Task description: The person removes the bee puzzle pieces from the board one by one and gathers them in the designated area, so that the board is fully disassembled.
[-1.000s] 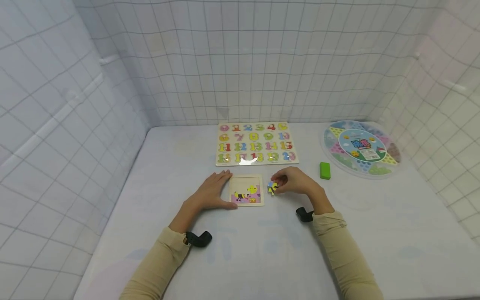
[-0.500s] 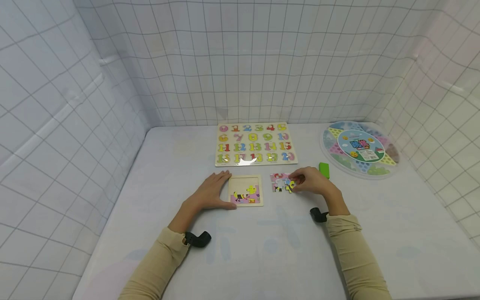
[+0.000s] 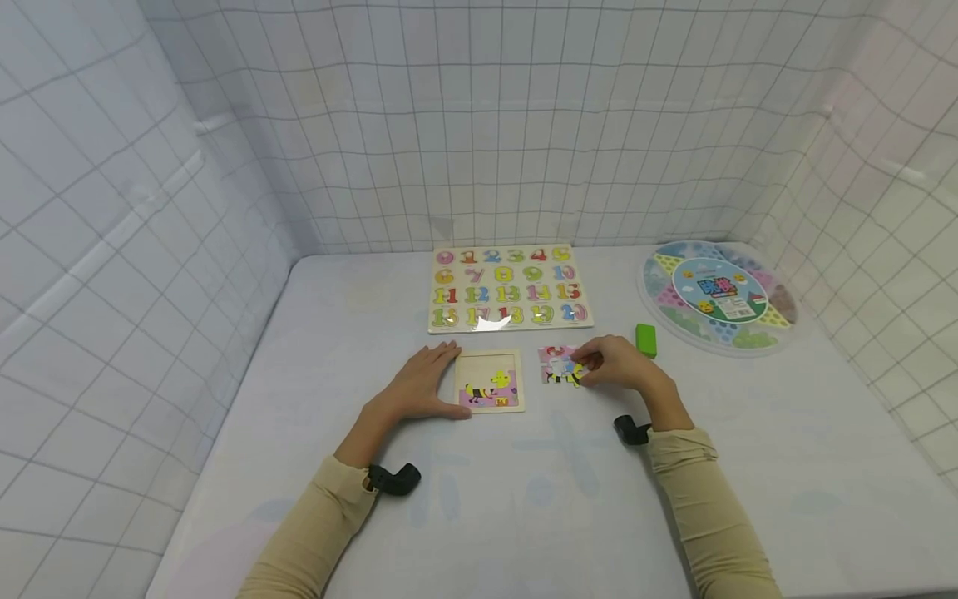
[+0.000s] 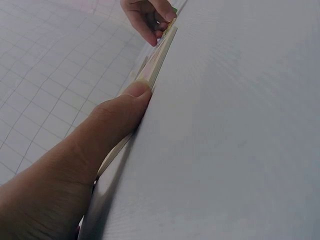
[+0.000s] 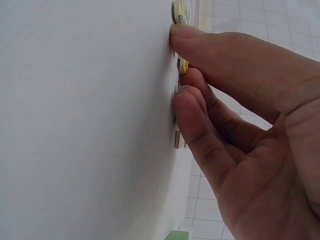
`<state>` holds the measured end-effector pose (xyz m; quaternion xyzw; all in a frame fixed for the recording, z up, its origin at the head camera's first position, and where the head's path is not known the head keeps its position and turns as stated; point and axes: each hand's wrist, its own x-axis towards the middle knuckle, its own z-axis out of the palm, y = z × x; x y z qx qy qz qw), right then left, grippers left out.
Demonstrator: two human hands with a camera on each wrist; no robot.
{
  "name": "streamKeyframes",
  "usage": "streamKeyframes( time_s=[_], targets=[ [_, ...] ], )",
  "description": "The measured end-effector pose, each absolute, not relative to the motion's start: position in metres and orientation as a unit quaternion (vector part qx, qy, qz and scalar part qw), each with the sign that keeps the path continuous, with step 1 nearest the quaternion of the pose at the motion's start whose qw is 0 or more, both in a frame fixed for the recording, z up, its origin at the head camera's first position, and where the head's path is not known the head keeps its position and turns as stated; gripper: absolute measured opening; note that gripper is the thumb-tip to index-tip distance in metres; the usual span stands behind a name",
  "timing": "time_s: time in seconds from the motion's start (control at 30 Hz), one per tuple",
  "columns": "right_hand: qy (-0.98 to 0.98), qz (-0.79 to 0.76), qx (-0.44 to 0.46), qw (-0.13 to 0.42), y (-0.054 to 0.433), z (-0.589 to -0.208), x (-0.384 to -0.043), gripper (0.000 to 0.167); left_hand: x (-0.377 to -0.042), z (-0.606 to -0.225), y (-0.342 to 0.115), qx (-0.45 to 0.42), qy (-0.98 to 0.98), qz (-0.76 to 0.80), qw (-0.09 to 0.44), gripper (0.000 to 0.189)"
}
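My left hand (image 3: 419, 384) rests along the left side of a small square wooden puzzle frame (image 3: 521, 378). Its thumb (image 4: 137, 90) touches the lower edge and the fingertips reach the upper left corner. Inside the frame, fitted pieces (image 3: 485, 398) form the lower part of a bee picture on pink; bare wood shows above. Just right of it lie several loose jigsaw pieces (image 3: 555, 353), close together. Thumb and fingers of my right hand (image 3: 617, 363) pinch a blue, yellow and black jigsaw piece (image 3: 575, 376) low at the right end of that group. The fingers partly hide it.
Behind the frame lies a number puzzle board (image 3: 511, 289). A green block (image 3: 646, 341) sits just right of my right hand. Farther back right is a round board-game package (image 3: 718, 291) in clear plastic. Grid-patterned cloth (image 3: 494, 125) walls the table's back and sides.
My right hand has carried its jigsaw piece from beside the frame rightward to the loose pieces, uncovering them, then shifted slightly left. The left hand stays at the frame.
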<state>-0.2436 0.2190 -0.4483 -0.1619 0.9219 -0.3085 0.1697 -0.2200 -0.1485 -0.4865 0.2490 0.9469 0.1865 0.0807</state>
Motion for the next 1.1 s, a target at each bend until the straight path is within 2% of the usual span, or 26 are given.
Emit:
streamKeyframes(
  time_s=[1.1],
  targets=[
    [0.925, -0.303, -0.156, 0.166, 0.2189, -0.4482, -0.2449, 0.035, -0.2211, -0.4868, -0.1482, 0.246, 0.948, 0.186, 0.085, 0.114]
  ],
)
